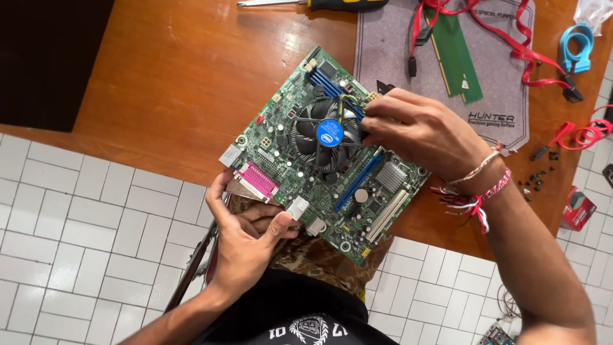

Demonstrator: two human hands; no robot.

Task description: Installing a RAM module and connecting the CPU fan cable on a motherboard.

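Left hand (246, 239) grips the motherboard's (300, 160) near edge — right hand (418, 131) pinches its fan (324, 135) wires.

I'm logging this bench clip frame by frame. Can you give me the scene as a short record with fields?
Setting: wooden table over white tiled floor
Main item: green motherboard, tilted, partly past the table edge
Left hand: grips the board's near edge by the pink port
Right hand: fingers at the cooler fan edge, by its wires
On grey mat: green memory stick, red cables
Also: screwdriver, blue strap, small screws
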